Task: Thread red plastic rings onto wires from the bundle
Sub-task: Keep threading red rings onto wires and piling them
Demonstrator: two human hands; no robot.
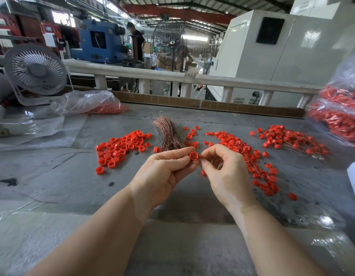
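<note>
**One ring held up for threading, supplies within reach on either side**

The left hand (164, 166) pinches a single red ring (193, 156) between thumb and forefinger, its open side turned toward the camera, presumably so the hole can be seen; the right hand (224, 166) meets it with thumb and forefinger pressed together beside the ring, as if pinching a wire end, though the wire itself is too fine to make out; both hands hover above the grey table (53, 176), close to the eyes for fine work. The copper wire bundle (168, 136) lies just beyond the hands, centred for easy picking; the loose rings (120, 148) sit left of it, near the feeding hand; threaded rings on wires (288, 140) collect on the right, probably as the finished side; a bag of red parts (339, 112) stands at the far right.
</note>
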